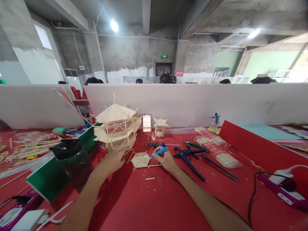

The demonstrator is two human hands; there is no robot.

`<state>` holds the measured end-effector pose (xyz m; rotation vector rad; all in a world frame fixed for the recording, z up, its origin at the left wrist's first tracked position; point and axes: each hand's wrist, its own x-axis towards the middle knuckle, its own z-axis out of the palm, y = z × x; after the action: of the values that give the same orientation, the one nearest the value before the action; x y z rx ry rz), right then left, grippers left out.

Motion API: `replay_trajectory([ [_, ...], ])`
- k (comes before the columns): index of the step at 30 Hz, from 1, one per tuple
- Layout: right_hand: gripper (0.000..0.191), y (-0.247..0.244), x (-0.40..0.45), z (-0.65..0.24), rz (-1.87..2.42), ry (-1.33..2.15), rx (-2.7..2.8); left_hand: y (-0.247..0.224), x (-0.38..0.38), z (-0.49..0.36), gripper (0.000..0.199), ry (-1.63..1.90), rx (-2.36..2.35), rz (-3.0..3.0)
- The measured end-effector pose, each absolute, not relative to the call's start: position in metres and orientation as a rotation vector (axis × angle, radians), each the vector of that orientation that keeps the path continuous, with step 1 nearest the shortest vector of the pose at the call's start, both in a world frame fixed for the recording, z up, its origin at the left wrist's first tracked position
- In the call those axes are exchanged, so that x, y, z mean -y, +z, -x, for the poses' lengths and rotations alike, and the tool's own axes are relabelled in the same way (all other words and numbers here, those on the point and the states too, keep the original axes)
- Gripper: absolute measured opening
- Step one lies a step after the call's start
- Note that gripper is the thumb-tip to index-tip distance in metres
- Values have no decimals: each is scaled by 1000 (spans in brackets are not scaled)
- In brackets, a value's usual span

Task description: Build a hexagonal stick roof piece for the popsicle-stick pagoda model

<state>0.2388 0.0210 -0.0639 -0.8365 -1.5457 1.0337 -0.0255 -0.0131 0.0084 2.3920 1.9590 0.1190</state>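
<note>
A blue pen (160, 152) is pinched in my right hand (165, 158), its tip at the right edge of a flat hexagonal stick panel (141, 159) on the red table. My left hand (115, 162) is closed beside the base of the large wooden stick pavilion (115, 128), left of the panel; whatever its fingers may hold is too small to name. Behind the panel stand a phone (147, 123) and a small stick pavilion (160, 127). A short stick (149, 178) lies in front of the panel.
Blue cutters (190, 165), pliers (196, 146), a glue gun (157, 144) and bagged sticks (220, 150) lie to the right. On the left are a dark bottle (73, 163), a green board (51, 175) and loose sticks. Power strips sit at both sides. A white partition (192, 102) spans the back.
</note>
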Motion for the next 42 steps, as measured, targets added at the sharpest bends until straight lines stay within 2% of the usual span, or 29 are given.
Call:
replay_trajectory([
  [3,24,-58,-19,-241,795,1053,1519,5,8,14,21,490,-1631,-2480],
  [6,27,-52,-16,-243,738,1141,1487,-2,6,0,21,640,-1461,-2456],
  [14,31,-50,-11,-241,744,1151,1499,-13,7,-17,23,677,-1321,-2452],
  [20,28,-50,-10,-241,751,1148,1541,-13,10,-22,28,702,-1294,-2475],
  [26,23,-53,-9,-237,720,1154,1600,-15,14,-29,23,740,-1236,-2438],
  [33,33,-52,-8,-238,757,1209,1584,-16,14,-30,24,804,-1252,-2439],
  [39,31,-55,-11,-240,778,1140,1549,-17,13,-28,23,816,-1290,-2458],
  [42,31,-56,-10,-236,775,1132,1611,-19,16,-34,28,811,-1224,-2423],
])
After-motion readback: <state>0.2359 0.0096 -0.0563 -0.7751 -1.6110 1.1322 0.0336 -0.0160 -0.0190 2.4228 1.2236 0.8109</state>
